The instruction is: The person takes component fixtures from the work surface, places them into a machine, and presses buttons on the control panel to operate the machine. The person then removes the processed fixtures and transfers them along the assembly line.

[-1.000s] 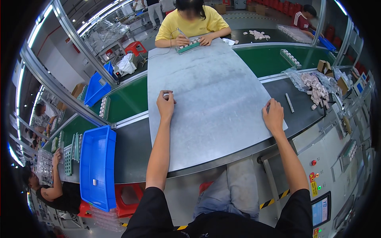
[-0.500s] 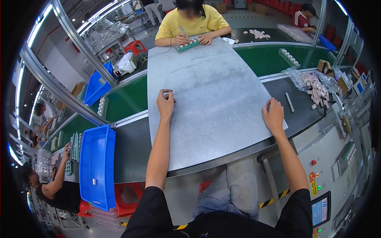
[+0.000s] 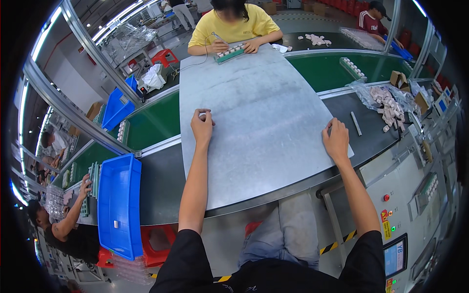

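Observation:
A large grey metal sheet [image 3: 254, 132] lies flat in front of me. My left hand [image 3: 202, 127] rests near its left edge, fingers curled in toward the thumb, with nothing visible in them. At the right edge, my right hand [image 3: 336, 139] lies on the sheet, its fingers loosely bent and the thumb apart, holding nothing that I can see. Across the sheet, a person in a yellow shirt [image 3: 239, 29] holds a pen-like tool with a cord [image 3: 218, 38] over a green tray of small pale blocks [image 3: 229, 53].
Left of the sheet stands a blue bin [image 3: 119, 205] with a small pale piece inside. Green conveyor belts [image 3: 159, 122] run on both sides, carrying trays [image 3: 353, 69]. Pale pink parts [image 3: 391, 105] and a light bar [image 3: 355, 123] lie at the right. A control cabinet [image 3: 376, 195] stands near right.
Both my hands keep their places and poses. At the left, a co-worker's hand has lifted away from the green strips a little. The view has shifted slightly.

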`<action>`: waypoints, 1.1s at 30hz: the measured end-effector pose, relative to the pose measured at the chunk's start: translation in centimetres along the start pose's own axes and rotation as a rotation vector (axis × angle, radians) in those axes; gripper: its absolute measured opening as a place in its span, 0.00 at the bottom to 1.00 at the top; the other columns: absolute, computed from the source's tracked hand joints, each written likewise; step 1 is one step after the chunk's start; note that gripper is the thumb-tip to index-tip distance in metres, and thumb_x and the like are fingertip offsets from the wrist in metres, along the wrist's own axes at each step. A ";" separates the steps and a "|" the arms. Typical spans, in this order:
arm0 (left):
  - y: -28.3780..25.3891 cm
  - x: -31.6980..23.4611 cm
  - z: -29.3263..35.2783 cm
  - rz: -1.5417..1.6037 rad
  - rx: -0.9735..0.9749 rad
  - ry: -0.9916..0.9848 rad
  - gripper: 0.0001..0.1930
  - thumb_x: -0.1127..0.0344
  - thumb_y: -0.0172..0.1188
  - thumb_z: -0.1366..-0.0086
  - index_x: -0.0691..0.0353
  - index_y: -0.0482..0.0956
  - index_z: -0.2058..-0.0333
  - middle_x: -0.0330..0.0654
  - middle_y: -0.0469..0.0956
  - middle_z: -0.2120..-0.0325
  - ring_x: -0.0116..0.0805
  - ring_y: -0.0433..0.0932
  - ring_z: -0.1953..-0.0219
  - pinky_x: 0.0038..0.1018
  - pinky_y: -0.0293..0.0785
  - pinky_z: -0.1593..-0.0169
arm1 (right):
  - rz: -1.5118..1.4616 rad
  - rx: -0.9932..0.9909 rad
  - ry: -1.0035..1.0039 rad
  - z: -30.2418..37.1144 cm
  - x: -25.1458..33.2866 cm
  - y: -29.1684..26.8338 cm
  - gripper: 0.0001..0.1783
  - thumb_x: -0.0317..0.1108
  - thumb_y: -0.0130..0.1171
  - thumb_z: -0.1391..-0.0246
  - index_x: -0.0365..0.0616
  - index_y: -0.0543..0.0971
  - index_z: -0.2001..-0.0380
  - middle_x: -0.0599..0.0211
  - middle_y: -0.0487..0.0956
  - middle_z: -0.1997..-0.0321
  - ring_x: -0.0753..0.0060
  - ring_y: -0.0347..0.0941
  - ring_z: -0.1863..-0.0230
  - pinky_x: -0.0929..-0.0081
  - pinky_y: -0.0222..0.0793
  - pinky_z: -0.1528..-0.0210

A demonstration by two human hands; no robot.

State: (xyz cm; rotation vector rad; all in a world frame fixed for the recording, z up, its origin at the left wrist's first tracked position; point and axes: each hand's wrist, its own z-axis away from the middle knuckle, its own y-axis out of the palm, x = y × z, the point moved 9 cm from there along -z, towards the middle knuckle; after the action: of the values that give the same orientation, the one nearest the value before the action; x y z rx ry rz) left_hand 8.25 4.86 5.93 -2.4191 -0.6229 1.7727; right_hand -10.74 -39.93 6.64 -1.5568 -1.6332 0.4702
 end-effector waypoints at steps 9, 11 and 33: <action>0.1 0.0 0.3 0.006 -0.003 -0.003 0.08 0.68 0.54 0.30 0.65 0.79 0.60 0.38 0.77 0.84 0.23 0.72 0.81 0.24 0.66 0.73 | 0.000 -0.001 0.004 0.2 -0.1 0.0 0.07 0.29 0.59 0.46 0.41 0.72 0.66 0.57 0.76 0.67 0.51 0.72 0.61 0.55 0.65 0.57; 0.0 -0.1 0.3 -0.001 -0.004 -0.004 0.08 0.68 0.54 0.30 0.65 0.79 0.60 0.38 0.77 0.84 0.23 0.72 0.81 0.24 0.66 0.73 | -0.003 -0.002 0.000 0.2 0.0 -0.1 0.07 0.29 0.59 0.46 0.41 0.72 0.66 0.57 0.76 0.67 0.51 0.73 0.61 0.55 0.65 0.57; 0.3 1.7 -0.9 -0.019 0.012 0.056 0.08 0.67 0.56 0.29 0.66 0.79 0.59 0.39 0.77 0.85 0.24 0.74 0.81 0.24 0.67 0.74 | 0.016 -0.016 0.020 0.2 -0.6 0.1 0.10 0.32 0.62 0.48 0.43 0.72 0.66 0.57 0.76 0.67 0.50 0.73 0.60 0.55 0.66 0.57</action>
State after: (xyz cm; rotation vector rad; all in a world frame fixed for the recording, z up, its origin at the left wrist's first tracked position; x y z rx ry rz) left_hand 9.56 5.37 4.56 -2.4373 -0.6250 1.6911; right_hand -10.88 -40.39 6.27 -1.5828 -1.6138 0.4494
